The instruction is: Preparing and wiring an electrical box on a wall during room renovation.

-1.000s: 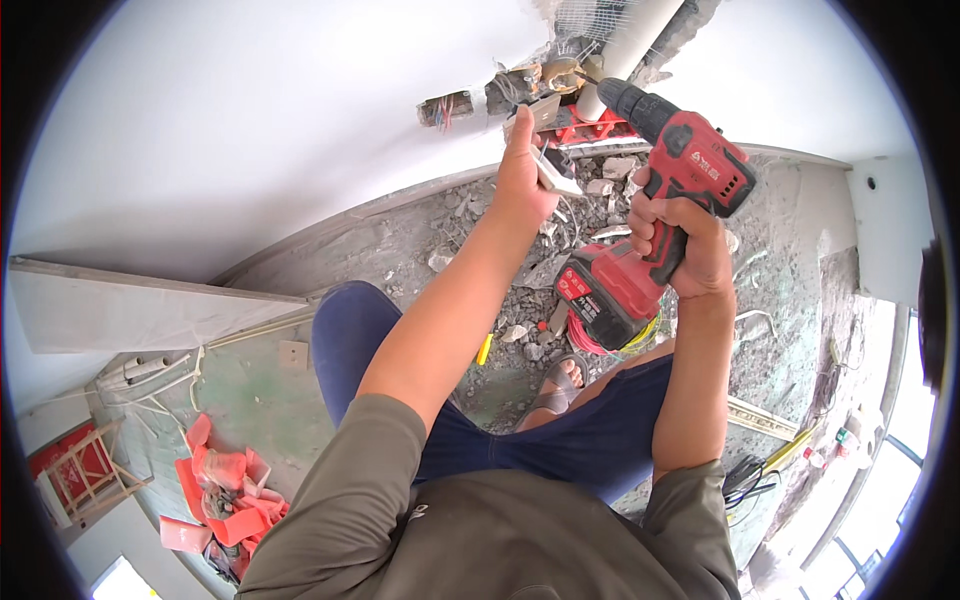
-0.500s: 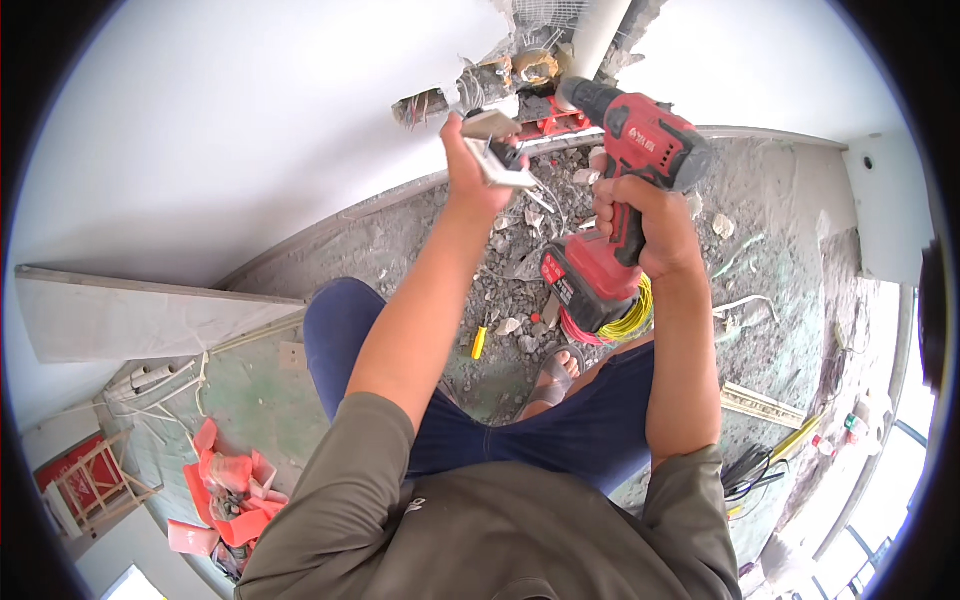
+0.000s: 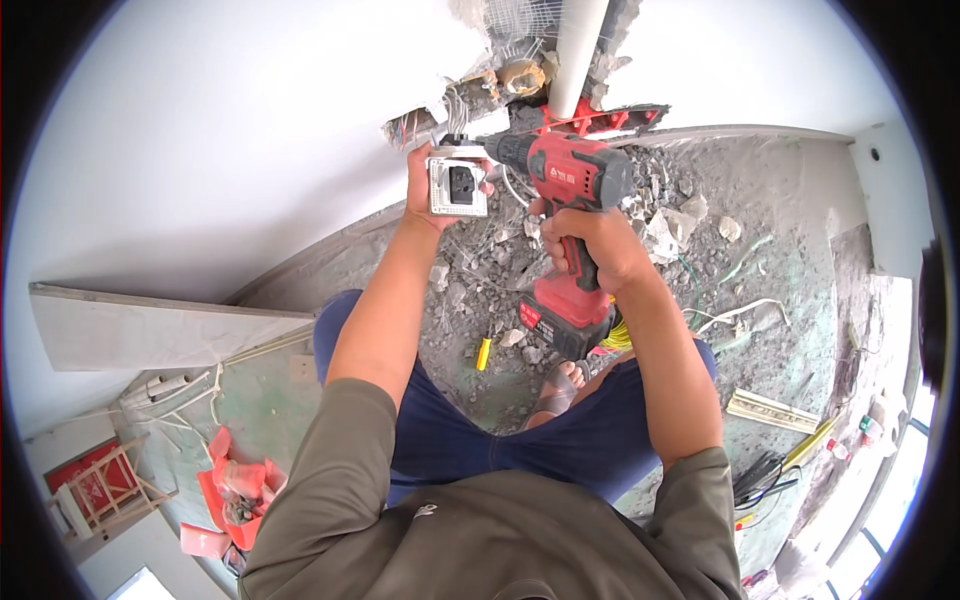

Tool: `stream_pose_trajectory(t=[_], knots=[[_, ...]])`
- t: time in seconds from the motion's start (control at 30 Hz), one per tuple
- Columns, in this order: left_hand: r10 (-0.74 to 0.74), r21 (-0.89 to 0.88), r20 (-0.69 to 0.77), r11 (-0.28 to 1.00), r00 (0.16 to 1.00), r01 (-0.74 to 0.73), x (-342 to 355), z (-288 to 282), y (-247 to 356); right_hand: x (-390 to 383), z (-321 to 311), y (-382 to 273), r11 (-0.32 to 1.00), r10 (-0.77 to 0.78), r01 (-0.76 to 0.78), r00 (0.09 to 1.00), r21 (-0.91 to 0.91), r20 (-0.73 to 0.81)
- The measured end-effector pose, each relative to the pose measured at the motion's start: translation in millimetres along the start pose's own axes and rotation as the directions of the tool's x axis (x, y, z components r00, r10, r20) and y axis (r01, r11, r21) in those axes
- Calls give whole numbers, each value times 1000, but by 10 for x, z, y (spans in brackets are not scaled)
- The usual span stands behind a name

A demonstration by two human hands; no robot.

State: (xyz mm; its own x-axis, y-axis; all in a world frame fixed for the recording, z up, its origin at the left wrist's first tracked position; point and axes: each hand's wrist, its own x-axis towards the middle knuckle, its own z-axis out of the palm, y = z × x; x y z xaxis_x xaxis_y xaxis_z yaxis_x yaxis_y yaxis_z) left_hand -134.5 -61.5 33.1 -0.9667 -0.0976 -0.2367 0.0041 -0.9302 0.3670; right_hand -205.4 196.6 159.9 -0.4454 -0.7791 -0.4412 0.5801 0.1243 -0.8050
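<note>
My left hand [image 3: 422, 190] is closed round a white square wall socket [image 3: 436, 197] with a black middle. A second white plate with a black terminal block [image 3: 458, 140] sits just above it, close to the wires [image 3: 457, 108] that come out of the wall. My right hand [image 3: 598, 245] grips the handle of a red and black cordless drill [image 3: 572, 170]. The drill's chuck [image 3: 510, 153] points left, toward the socket and the terminal block. Whether its tip touches them I cannot tell.
A white pipe [image 3: 577, 60] runs down the broken wall corner above red plastic boxes [image 3: 610, 121]. Rubble [image 3: 672, 232] covers the floor ahead. A yellow-handled screwdriver [image 3: 484, 354] and yellow coiled wire [image 3: 618, 337] lie near my foot. Red bags [image 3: 236, 480] lie at the lower left.
The drill has swung left and slightly down, bringing its chuck beside the socket. My left hand has moved a little left and lower, turning the socket's black middle into view.
</note>
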Motion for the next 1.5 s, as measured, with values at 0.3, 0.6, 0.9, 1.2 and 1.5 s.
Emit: stream_pose_trajectory(t=[0.3,0.6,0.9,1.2,1.5], knots=[[21,103,-96,995,995,-11,3,-25,31,269,13,8,999,15,-17,998,36,56],[-11,97,-51,995,999,16,-9,-65,62,389,-11,-2,992,101,-107,992,73,79],[-7,100,-101,995,995,17,-20,-24,71,502,-177,13,973,147,-171,977,154,157],[-10,123,-69,992,998,19,-45,-22,72,429,-102,-74,985,123,-137,985,104,124],[-2,88,-11,996,1000,3,-27,-94,70,422,-96,-63,982,125,-135,989,129,82]])
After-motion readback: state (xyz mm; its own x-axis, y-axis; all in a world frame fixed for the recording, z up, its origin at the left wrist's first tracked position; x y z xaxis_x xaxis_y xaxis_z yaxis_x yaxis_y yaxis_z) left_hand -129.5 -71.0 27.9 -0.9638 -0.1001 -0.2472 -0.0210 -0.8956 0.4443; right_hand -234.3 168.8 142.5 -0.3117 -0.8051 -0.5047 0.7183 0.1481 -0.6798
